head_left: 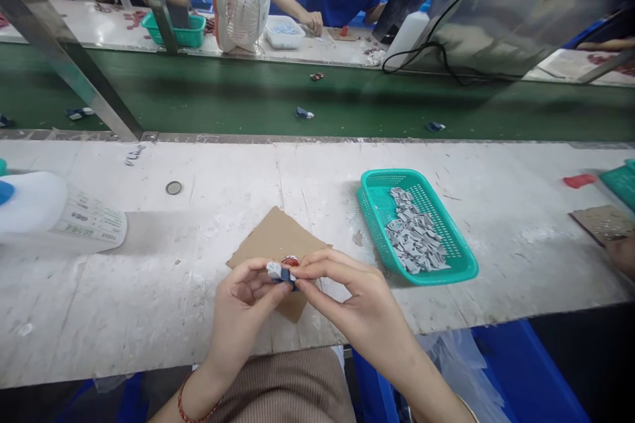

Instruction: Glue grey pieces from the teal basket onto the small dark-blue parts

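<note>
Above a piece of brown cardboard [272, 236], both hands meet at a small dark blue and light grey part [284, 274]. My left hand [248, 304] pinches it from the left between thumb and fingers. From the right, the thumb and fingertips of my right hand [347, 284] close on its other end. Just behind the fingertips a small round red thing [290, 261] lies on the cardboard, partly hidden. To the right, a green basket [370, 211] holds many small grey pieces [417, 234].
A white bottle [64, 211] is at the left, near a bottle cap [173, 188]. Behind the table, a green belt [223, 96] carries several small parts. A metal post [74, 53] slants at the left. People work across the belt; another hand [622, 254] shows at the right edge.
</note>
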`<state>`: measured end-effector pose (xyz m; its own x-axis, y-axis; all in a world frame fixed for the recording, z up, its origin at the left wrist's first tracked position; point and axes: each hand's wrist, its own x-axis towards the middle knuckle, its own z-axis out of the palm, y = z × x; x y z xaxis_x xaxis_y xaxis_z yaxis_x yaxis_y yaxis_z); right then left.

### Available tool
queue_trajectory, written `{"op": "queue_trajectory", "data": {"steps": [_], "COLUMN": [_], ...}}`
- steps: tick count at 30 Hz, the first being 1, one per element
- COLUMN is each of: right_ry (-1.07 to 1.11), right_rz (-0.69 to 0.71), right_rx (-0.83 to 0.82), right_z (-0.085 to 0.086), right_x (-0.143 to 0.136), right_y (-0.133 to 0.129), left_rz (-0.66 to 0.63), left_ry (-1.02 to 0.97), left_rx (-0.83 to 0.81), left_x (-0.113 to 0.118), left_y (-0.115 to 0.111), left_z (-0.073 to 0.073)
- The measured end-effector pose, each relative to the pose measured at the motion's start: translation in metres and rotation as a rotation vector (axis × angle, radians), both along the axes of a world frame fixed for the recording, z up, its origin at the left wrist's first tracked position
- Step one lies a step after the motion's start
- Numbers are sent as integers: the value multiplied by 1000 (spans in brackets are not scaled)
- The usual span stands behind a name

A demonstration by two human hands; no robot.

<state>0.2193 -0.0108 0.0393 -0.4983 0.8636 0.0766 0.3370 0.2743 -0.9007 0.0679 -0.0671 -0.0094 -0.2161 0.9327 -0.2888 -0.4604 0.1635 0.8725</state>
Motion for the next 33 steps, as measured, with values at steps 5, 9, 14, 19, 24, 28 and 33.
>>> {"op": "queue_trajectory", "data": {"steps": [5, 9, 14, 19, 24, 28, 33], "right_ry": [23, 98, 359, 338, 306, 310, 146], "right_rz": [25, -16, -106, -158, -135, -98, -283], "right_rx": [-15, -137, -423, -312, -237, -172, 110], "right_z": [4, -1, -18, -23, -21, -19, -17], "right_x": [1, 0, -6, -13, -16, -10, 33], "right_y": [0, 5, 5, -4, -9, -9, 9], "left_rz": [28, 9, -29, -6, -8, 27, 80], "left_ry": [58, 16, -79, -96, -96, -116, -52], "left_rx": [12, 16, 3, -37, -65, -30, -9], "left_x": [1, -1, 2, 7, 5, 0, -19], "left_y": [-1, 0, 3, 8, 13, 18, 35], "left_z": [1, 2, 9, 8, 3, 6, 4]}}
